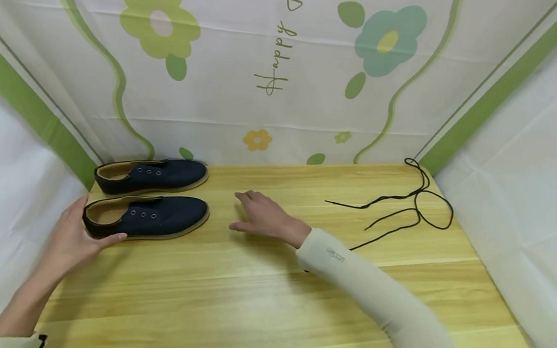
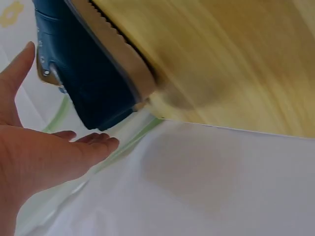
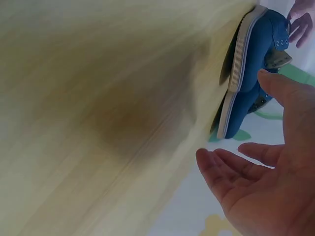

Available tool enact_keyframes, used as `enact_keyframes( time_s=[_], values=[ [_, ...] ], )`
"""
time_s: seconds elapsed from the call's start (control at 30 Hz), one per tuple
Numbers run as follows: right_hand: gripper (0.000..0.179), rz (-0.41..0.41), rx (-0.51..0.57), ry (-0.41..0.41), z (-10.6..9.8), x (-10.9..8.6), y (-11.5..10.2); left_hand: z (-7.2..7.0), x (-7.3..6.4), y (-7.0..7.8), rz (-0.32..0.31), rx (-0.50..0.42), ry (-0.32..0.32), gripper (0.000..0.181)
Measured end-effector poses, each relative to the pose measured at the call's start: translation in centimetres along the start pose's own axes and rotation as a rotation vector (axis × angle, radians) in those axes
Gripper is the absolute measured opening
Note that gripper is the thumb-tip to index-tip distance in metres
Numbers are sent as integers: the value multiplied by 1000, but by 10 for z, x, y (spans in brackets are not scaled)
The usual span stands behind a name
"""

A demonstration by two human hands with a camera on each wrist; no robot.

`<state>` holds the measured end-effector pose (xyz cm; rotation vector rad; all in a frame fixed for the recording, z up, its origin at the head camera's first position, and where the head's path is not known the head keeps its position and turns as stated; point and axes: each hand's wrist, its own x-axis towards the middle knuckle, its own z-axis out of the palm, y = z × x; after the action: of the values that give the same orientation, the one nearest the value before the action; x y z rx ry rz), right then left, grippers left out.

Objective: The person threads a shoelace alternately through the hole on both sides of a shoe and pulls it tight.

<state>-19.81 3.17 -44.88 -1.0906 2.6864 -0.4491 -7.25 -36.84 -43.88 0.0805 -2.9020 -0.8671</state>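
Two dark navy shoes lie side by side at the left of the wooden table, toes to the right: a near shoe [image 1: 175, 213] and a far shoe [image 1: 176, 173]. Both show metal eyelets without laces and a tan lining. My left hand [image 1: 71, 239] is at the near shoe's heel, thumb along its near side and fingers behind it. In the left wrist view, that hand [image 2: 49, 157] has thumb and fingers spread apart beside the heel. Over the table, right of the toes, my right hand [image 1: 267, 217] reaches leftward, fingers extended and nothing in them.
Black shoelaces [image 1: 417, 200] lie loosely looped at the table's right side, partly hidden by the right sleeve [image 1: 349, 274]. A white floral curtain [image 1: 227, 81] hangs behind the wooden table [image 1: 226, 313], with white cloth on both sides.
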Motion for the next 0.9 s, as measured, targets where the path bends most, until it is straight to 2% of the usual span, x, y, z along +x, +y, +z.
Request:
enact_keyframes(
  time_s=[0.07, 0.17, 0.3, 0.43, 0.67, 0.9],
  values=[
    [87, -11, 16, -13, 2, 7, -5, -1, 1, -4, -6, -19, -7, 125],
    [87, -11, 49, -32, 6, 17, -13, -3, 1, -8, -55, -38, -55, 125],
    [86, -4, 90, -52, 11, 28, -24, -7, 0, -12, -167, -59, -147, 126],
    [84, -6, 127, -62, 18, 37, -30, -10, 2, -17, -244, -96, -200, 125],
    [80, -36, 183, -56, 28, 53, -37, -10, 5, -27, -272, -145, -235, 123],
    [76, -71, 211, -20, 36, 65, -44, -9, 8, -33, -288, -240, -278, 124]
  ],
)
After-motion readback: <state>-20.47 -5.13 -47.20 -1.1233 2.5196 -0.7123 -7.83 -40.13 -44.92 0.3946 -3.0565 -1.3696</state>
